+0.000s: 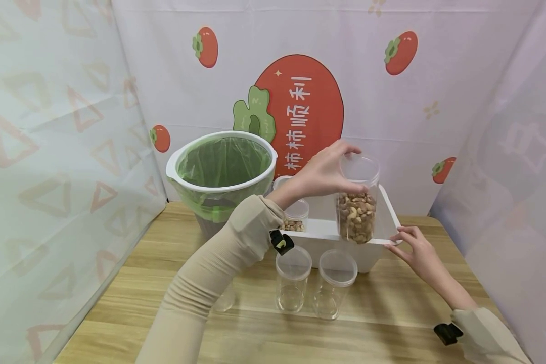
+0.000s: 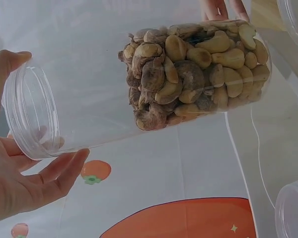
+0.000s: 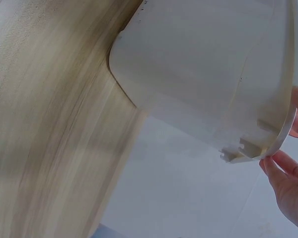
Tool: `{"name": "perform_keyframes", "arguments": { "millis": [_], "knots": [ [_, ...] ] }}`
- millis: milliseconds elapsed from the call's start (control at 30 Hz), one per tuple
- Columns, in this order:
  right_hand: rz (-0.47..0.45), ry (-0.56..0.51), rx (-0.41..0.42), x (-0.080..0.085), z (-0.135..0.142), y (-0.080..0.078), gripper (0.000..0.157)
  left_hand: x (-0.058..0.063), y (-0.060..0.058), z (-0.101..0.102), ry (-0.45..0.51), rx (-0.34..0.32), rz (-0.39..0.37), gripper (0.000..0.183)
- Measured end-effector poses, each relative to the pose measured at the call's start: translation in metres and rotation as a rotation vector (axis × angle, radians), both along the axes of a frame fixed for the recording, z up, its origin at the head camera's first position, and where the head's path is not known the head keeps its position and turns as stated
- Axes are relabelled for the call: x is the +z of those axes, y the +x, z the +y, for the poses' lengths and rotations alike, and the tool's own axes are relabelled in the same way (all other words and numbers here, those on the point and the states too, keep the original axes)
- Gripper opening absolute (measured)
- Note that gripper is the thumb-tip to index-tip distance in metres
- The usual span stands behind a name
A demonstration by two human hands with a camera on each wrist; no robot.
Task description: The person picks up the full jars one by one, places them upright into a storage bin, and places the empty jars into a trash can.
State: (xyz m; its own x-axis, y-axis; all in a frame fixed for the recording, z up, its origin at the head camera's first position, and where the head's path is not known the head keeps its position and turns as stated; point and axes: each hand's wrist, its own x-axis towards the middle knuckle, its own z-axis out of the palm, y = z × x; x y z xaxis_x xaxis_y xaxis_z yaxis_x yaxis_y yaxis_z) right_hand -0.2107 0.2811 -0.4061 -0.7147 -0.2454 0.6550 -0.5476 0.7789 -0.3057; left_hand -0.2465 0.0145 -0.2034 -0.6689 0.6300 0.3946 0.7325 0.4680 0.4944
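My left hand [image 1: 324, 173] grips a clear lidded jar [image 1: 357, 215] by its top and holds it over the front wall of a white plastic bin [image 1: 369, 257]. Cashews [image 2: 198, 69] fill the lower part of the jar, as the left wrist view shows. At the bin's right front corner, my right hand [image 1: 419, 253] pinches the rim between thumb and fingers; the right wrist view shows the same grip from outside the bin [image 3: 198, 64]. Inside the bin's left part stands a smaller jar of nuts [image 1: 294, 224], partly hidden by my left arm.
Two clear lidded jars [image 1: 292, 288] stand on the wooden table [image 1: 273, 338] in front of the bin. Left of it is a trash can [image 1: 218, 189] lined with a green bag. A clear object [image 1: 225, 299] shows partly beside my left forearm. Printed cloth walls surround the table.
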Motion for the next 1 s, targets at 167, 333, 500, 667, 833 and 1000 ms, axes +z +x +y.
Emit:
{"name": "perform_keyframes", "arguments": {
  "millis": [167,333,500,667,833,1000],
  "knots": [
    [-0.008,-0.004,-0.002,0.001,0.000,0.001,0.021,-0.003,-0.005,-0.002,-0.021,0.064,0.018,0.067],
    [-0.024,-0.006,-0.003,0.002,0.000,0.002,0.020,-0.010,-0.012,-0.005,-0.029,0.123,0.020,0.069],
    [-0.024,-0.007,0.000,0.000,0.000,0.002,0.020,-0.027,-0.023,-0.004,-0.029,0.131,0.059,0.070],
    [-0.011,-0.009,0.007,0.000,0.000,0.002,0.022,-0.048,-0.033,-0.003,-0.072,0.152,0.060,0.071],
    [-0.002,-0.008,0.014,0.001,0.000,0.002,0.022,-0.065,-0.040,-0.003,-0.107,0.146,0.023,0.071],
    [-0.002,-0.012,0.016,0.001,0.001,0.003,0.022,-0.077,-0.045,-0.003,-0.146,0.111,0.011,0.069]
  ]
}}
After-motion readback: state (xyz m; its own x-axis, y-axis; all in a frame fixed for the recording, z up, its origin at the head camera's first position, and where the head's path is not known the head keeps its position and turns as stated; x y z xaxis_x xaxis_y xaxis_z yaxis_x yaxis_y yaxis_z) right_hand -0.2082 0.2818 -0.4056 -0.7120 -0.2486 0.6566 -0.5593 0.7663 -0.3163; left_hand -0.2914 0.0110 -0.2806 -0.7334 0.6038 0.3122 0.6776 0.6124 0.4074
